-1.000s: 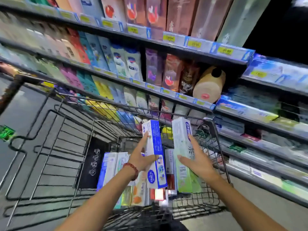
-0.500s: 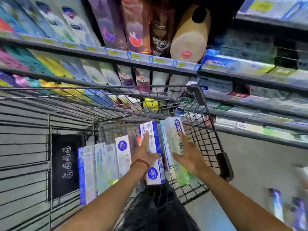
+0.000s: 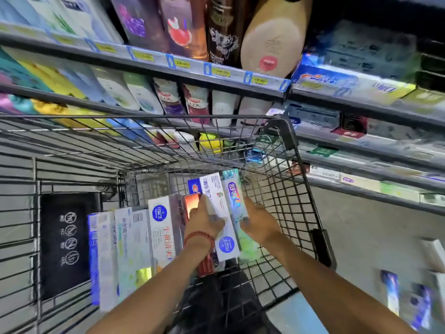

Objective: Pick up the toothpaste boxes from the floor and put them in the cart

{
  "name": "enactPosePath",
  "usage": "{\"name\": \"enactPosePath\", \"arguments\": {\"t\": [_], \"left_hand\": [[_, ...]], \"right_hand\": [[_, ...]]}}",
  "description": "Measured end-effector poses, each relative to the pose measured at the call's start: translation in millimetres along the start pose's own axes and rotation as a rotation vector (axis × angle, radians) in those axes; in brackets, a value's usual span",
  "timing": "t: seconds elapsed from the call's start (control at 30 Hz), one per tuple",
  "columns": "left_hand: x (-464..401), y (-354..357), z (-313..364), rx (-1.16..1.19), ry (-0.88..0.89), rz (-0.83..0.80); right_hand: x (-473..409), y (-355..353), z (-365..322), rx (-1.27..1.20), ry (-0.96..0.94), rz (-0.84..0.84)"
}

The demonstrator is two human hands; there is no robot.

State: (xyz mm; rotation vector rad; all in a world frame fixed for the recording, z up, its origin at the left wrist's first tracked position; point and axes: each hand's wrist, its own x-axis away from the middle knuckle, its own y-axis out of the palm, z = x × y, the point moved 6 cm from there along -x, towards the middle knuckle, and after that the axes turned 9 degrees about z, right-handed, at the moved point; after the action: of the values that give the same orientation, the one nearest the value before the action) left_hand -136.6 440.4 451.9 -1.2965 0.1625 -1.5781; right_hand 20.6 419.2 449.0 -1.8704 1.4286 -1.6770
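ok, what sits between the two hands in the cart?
Head view: two upright toothpaste boxes side by side. The left hand grips the white-and-blue box; the right hand holds the teal-and-green box beside it. No bare gap.

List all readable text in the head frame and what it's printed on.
"LUX" on two dark red bottles on the lower shelf.
Chinese characters on the white box gripped by the left hand: blurred, not readable.
Red Chinese characters on a white box in the cart: blurred.
Yellow price tags on the shelf edge: too blurred.
Crossed-out pictograms on the cart's black panel: symbols, captions unreadable.
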Motion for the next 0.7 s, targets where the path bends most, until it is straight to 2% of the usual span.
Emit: {"name": "enactPosePath", "arguments": {"t": [0.13,0.33,0.5,0.6,0.7], "left_hand": [[3.2,-42.2,41.2,-0.091,0.173,0.045],[30.3,-108.8,132.7,-0.464,0.712,0.105],[68.0,-143.7,198.6,-0.78,1.026,0.199],[102.1,-149.8,230.0,-0.84,1.16,0.201],[149.1,-143.8,263.8,-0.808,1.302,0.197]], "right_hand": [[7.9,-51.1,-7.7,0.078,-0.069,0.118],[41.0,-152.3,-32.4,0.243,-0.102,0.365],[95.3,-216.2,-41.9,0.404,-0.037,0.566],[134.2,-240.6,-35.0,0.413,0.051,0.612],[182.9,-259.6,-21.4,0.438,0.094,0.765]]}}
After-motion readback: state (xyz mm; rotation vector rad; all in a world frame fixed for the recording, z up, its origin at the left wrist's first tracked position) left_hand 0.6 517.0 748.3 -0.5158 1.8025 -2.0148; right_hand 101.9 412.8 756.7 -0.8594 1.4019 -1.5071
